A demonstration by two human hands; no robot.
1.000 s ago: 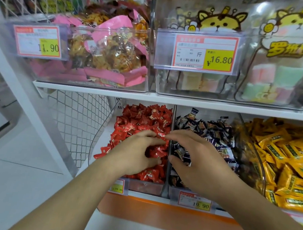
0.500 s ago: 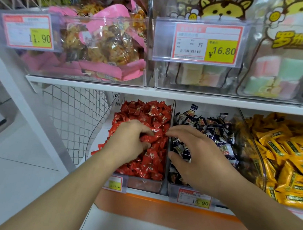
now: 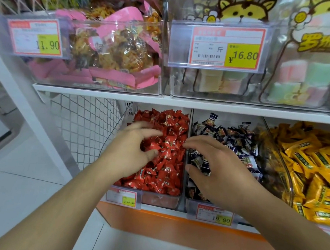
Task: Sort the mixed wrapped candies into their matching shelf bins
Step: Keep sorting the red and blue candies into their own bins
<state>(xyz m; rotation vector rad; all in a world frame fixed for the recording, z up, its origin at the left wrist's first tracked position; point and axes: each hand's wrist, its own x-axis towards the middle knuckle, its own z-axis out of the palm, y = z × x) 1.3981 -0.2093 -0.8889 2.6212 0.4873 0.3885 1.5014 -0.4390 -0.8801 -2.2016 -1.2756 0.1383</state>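
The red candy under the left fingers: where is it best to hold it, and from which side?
Probably pinch one twisted wrapper end of a red candy from above: the bin is open on top, and the pieces lie loose in a heap. The left hand is already over them, thumb and fingers spread.

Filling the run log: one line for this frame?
stage: sorting | left hand: fingers curled into red candies | right hand: over dark candies, grip unclear | yellow candies: untouched

The yellow candies' bin (image 3: 287, 175) is cut off at the right edge.
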